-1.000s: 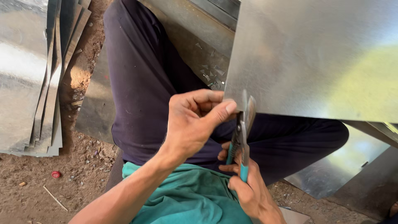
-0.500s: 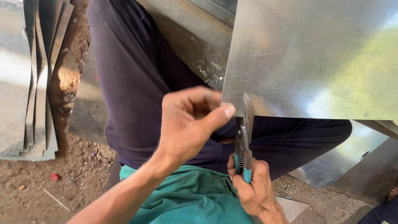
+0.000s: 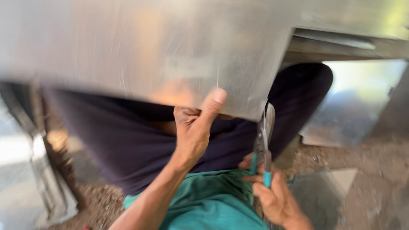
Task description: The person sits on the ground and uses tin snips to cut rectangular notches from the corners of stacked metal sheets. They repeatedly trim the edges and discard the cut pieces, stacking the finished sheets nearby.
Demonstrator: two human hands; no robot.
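The left hand pinches the lower edge of the metal sheet filling the upper frame; lower right, the right hand grips teal-handled snips at the sheet's corner.

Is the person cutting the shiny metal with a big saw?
No, the right hand holds teal-handled snips at the edge of the metal sheet, while the left hand grips that edge.

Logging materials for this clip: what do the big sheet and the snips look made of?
Sheet: thin metal, probably galvanised steel; dull silver-grey, softly reflective, held by its edge in the left hand. Motion blur hides finer texture. Snips: bare grey metal blades, with teal grips, likely plastic or rubber, held in the right hand.
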